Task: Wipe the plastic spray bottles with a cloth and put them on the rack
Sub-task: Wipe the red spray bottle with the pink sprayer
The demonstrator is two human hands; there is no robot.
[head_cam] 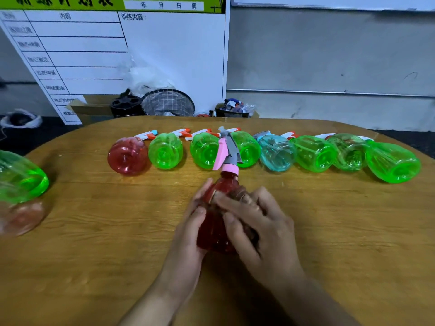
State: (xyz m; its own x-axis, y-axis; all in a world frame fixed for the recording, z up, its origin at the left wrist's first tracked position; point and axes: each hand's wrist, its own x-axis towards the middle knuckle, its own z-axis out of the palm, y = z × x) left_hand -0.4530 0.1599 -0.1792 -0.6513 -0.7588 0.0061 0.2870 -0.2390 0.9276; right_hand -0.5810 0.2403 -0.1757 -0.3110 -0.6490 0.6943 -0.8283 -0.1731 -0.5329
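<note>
A red plastic spray bottle [215,231] with a pink and grey trigger head stands upright in the middle of the wooden table [329,231]. My left hand [190,231] grips its left side. My right hand [256,229] curls around its right side, fingers over the front of the body; no cloth shows plainly. Behind it, several bottles lie in a row with their bases toward me: a red bottle [128,156], green bottles [166,151], a teal bottle [277,152] and a large green bottle [395,163] at the right end.
A green bottle [21,177] and a blurred reddish bottle [22,217] sit at the table's left edge. Beyond the far edge are a whiteboard [164,55], a wire basket [168,102], a cardboard box [94,109] and a black bin. No rack is in view.
</note>
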